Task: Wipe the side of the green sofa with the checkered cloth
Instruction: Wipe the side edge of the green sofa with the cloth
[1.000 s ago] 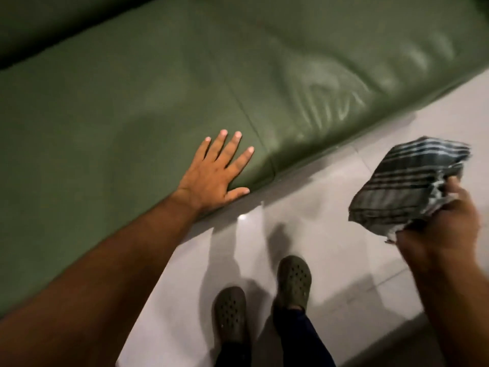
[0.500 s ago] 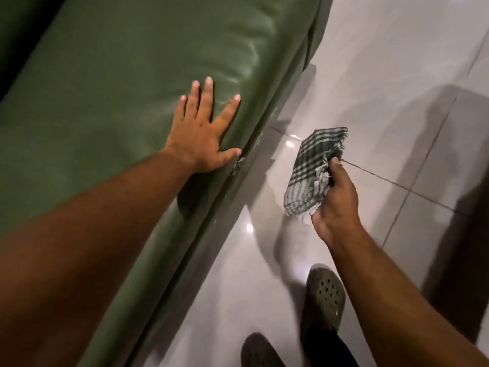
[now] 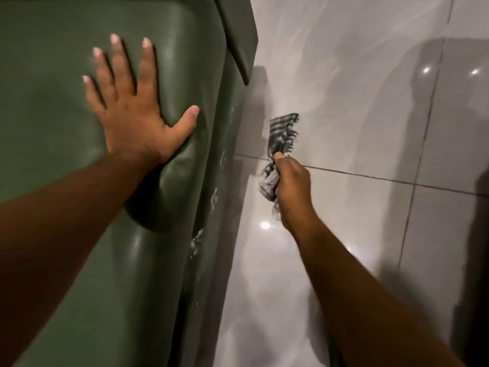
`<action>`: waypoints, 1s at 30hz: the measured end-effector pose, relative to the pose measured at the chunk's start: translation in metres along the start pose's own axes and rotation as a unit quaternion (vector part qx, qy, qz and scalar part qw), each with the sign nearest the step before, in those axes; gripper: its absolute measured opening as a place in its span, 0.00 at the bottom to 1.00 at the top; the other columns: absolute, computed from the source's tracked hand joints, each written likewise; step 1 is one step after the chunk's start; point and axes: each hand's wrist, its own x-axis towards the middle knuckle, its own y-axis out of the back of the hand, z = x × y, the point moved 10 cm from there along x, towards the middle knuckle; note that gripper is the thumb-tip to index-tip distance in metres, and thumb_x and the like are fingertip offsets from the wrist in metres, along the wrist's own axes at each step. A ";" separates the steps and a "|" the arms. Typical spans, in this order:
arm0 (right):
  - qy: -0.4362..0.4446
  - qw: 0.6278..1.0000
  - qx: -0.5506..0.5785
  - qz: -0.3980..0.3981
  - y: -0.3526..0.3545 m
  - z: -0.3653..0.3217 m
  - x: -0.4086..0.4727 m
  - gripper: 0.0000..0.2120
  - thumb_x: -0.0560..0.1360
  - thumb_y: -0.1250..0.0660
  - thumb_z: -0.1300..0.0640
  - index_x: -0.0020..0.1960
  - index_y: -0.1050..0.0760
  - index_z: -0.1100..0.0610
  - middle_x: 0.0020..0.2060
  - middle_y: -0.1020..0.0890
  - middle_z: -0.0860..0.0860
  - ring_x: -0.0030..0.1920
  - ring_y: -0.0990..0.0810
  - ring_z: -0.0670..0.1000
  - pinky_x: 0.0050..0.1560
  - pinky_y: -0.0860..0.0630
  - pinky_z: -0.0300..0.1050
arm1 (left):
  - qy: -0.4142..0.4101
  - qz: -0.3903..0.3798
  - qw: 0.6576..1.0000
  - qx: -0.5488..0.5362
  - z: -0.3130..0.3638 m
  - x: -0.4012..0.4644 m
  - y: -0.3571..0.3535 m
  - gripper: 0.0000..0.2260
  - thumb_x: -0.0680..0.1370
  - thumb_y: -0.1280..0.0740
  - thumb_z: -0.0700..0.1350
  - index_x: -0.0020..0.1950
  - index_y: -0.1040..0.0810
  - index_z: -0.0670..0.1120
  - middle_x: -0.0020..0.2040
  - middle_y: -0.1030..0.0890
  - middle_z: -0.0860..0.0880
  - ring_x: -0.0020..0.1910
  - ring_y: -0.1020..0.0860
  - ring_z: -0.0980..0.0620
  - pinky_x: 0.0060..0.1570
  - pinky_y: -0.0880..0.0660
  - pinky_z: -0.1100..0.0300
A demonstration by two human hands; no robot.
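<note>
The green sofa (image 3: 66,234) fills the left half of the view. Its side panel (image 3: 219,144) drops to the floor and carries pale smears along its length. My left hand (image 3: 135,112) lies flat on the sofa's top, fingers spread, thumb at the edge above the side. My right hand (image 3: 291,181) is closed around the bunched checkered cloth (image 3: 280,136), held over the floor a short way right of the side panel, not touching it. Part of the cloth sticks up above my fist and a tail hangs below.
Glossy grey floor tiles (image 3: 370,102) with dark grout lines cover the right half and reflect ceiling lights. A darker green sofa section (image 3: 238,30) juts out at the top. Dark shadows lie along the right edge.
The view has swung so the sofa's side runs down the middle. My right hand with the cloth has come closer to the side panel. My left hand stays flat on the sofa top.
</note>
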 end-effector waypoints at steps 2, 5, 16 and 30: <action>0.001 1.000 -0.005 -0.026 -0.031 0.022 0.022 0.10 0.71 0.36 0.46 0.35 0.19 0.47 0.31 0.16 0.46 0.32 0.17 0.46 0.40 0.22 0.44 | -0.006 0.025 1.000 0.004 -0.002 0.002 -0.002 0.44 0.73 0.49 0.76 0.81 0.52 0.52 0.82 0.50 0.38 0.80 0.52 0.34 0.75 0.54 0.34; 0.044 0.995 -0.008 -0.093 -0.090 0.046 0.034 0.16 0.72 0.40 0.48 0.55 0.19 0.49 0.55 0.15 0.50 0.58 0.18 0.51 0.64 0.24 0.54 | -0.012 0.054 0.998 -0.011 0.001 0.000 -0.001 0.44 0.73 0.48 0.75 0.81 0.51 0.50 0.81 0.49 0.38 0.80 0.51 0.34 0.75 0.54 0.35; 0.218 0.963 -0.025 -0.157 -0.151 0.014 0.067 0.25 0.79 0.49 0.45 0.75 0.49 0.35 0.78 0.54 0.39 0.78 0.64 0.46 0.78 0.62 0.61 | -0.041 0.065 0.994 -0.076 0.009 -0.005 -0.002 0.45 0.74 0.44 0.71 0.81 0.49 0.43 0.81 0.46 0.37 0.80 0.47 0.36 0.75 0.46 0.34; 0.017 0.995 0.039 -0.088 -0.127 0.083 0.106 0.25 0.83 0.50 0.48 0.78 0.51 0.50 0.79 0.47 0.50 0.79 0.48 0.52 0.79 0.51 0.53 | 0.002 0.060 0.997 -0.049 0.017 -0.004 0.000 0.46 0.71 0.45 0.69 0.80 0.48 0.42 0.80 0.48 0.35 0.80 0.49 0.34 0.74 0.52 0.31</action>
